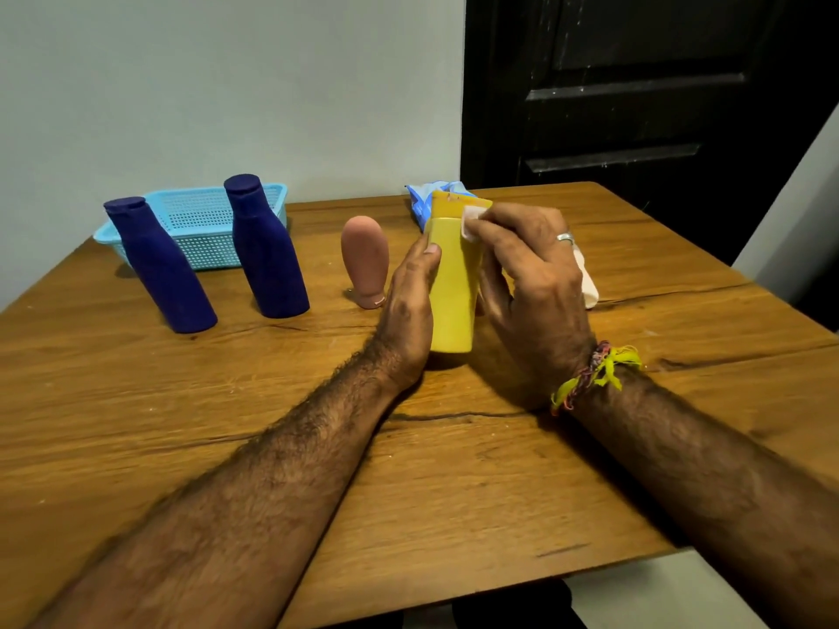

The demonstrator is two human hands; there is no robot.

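Observation:
A yellow bottle point(454, 283) stands upright at the middle of the wooden table point(227, 424). My left hand point(408, 301) grips its left side, thumb on the front. My right hand point(531, 283) holds a white wipe point(470, 224) against the bottle's upper right edge, and more of the white cloth point(588, 283) trails out behind the hand. A ring sits on one finger and a yellow thread band on that wrist.
Two dark blue bottles point(159, 265) point(268, 251) stand to the left, in front of a light blue mesh basket point(199, 220). A pink tube point(365, 261) stands cap down beside the yellow bottle. A blue wipes pack point(422, 202) lies behind it. A dark door is at the back right.

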